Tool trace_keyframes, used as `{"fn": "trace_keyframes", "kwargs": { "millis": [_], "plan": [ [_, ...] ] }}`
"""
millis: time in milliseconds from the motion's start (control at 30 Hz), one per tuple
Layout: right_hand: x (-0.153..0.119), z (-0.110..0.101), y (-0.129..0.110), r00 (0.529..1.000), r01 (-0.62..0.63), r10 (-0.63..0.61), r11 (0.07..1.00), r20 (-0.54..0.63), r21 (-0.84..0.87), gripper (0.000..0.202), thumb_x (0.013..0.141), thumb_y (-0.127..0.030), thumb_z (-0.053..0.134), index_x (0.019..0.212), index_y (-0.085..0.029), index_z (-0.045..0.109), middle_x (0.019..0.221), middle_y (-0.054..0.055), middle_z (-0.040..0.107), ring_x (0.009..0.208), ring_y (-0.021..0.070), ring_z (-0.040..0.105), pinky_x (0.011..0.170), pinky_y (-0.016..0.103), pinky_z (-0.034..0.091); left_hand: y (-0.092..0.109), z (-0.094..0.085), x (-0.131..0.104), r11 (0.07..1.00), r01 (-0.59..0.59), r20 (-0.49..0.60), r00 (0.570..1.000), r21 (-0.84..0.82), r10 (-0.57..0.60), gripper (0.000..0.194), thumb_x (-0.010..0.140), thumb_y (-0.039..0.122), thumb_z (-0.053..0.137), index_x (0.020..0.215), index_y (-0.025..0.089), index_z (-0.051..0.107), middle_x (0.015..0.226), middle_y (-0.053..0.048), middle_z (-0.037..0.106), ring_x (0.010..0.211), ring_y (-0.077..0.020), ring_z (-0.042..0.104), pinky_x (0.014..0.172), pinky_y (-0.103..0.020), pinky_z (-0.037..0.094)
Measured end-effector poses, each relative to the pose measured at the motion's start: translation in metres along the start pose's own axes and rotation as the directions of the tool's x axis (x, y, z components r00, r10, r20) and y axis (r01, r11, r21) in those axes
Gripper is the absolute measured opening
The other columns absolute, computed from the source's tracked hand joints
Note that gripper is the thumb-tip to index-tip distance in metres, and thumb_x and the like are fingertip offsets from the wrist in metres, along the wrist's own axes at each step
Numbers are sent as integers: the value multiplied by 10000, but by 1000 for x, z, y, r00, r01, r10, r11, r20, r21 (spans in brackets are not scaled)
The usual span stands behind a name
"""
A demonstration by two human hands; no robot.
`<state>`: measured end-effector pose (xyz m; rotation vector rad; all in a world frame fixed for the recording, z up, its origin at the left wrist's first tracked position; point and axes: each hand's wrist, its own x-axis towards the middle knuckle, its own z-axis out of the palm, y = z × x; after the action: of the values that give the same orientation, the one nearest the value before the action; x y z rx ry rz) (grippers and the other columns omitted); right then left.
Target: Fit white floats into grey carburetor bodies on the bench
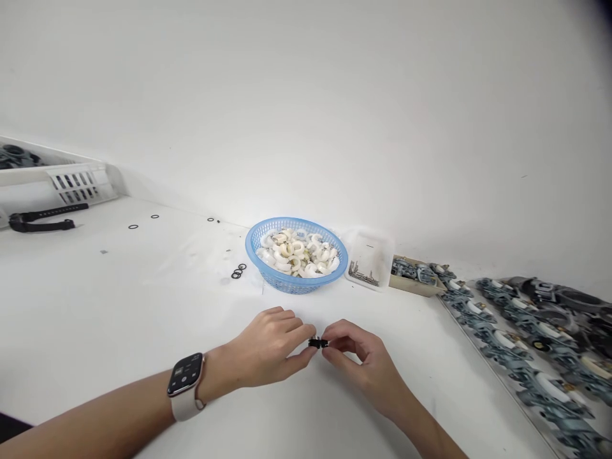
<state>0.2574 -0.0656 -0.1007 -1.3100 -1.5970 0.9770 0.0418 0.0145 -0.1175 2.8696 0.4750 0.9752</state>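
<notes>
Between the fingertips of both hands sits a small black part (318, 343) with a bit of shiny metal on it; its exact kind is too small to make out. My left hand (275, 344), with a smartwatch (185, 380) on its wrist, pinches the part's left end. From the other side, the thumb and forefinger of my right hand (361, 357) close on its right end. Just beyond the hands stands a blue plastic basket (296, 284) heaped with white curved plastic pieces (296, 252).
A clear tray (382, 255) of metal pins and a box (415, 287) of metal parts stand right of the basket. Rows of grey metal assemblies (509, 344) line the right side. Black rings (236, 273), a black wristwatch (43, 218) and a white basket (79, 185) lie left.
</notes>
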Motion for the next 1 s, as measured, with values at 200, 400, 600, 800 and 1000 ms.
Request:
{"fn": "trace_keyframes", "kwargs": {
  "millis": [200, 400, 600, 800, 1000],
  "plan": [
    [1, -1, -1, 1000, 5, -5, 1000, -7, -11, 97, 897, -308, 680, 937, -220, 683, 910, 22, 664, 778, 162, 631, 796, 320, 551, 0, 0, 2, 1000, 0, -45, 999, 15, 0, 140, 1012, 303, 521, 1044, 191, 599, 688, 16, 622, 594, -162, 571, 583, -317, 411],
    [0, -1, -5, 1000, 4, -4, 1000, -11, -29, 119, 904, -328, 674, 938, -215, 686, 910, 31, 668, 774, 166, 630, 790, 324, 559, 0, 0, 1, 1000, 1, -18, 1000, 15, -1, 157, 1041, 317, 490, 1057, 192, 584, 703, 11, 629, 610, -165, 573, 588, -320, 403],
    [-1, -1, -6, 1000, 15, -16, 999, -17, -34, 137, 905, -350, 675, 920, -213, 678, 919, 37, 672, 794, 176, 639, 800, 335, 562, -1, -1, 0, 1000, -14, 3, 1000, 9, 14, 165, 1066, 299, 459, 1084, 189, 580, 708, 7, 624, 624, -166, 559, 589, -320, 380],
    [-1, -2, -4, 1000, 13, -13, 999, -9, -49, 124, 919, -338, 661, 941, -216, 668, 948, 36, 673, 816, 173, 639, 803, 325, 557, 0, -4, 2, 999, -45, -31, 998, 22, 46, 185, 1075, 265, 438, 1062, 173, 599, 686, 2, 621, 600, -162, 548, 575, -317, 372],
    [0, -1, -8, 999, 38, -42, 989, -22, -142, 133, 923, -348, 642, 909, -217, 661, 907, 33, 689, 789, 172, 647, 779, 307, 566, 0, -4, 2, 998, -47, -12, 999, 37, 48, 206, 1070, 256, 427, 1032, 186, 617, 672, -2, 620, 599, -162, 575, 574, -308, 384]
  ]
}}
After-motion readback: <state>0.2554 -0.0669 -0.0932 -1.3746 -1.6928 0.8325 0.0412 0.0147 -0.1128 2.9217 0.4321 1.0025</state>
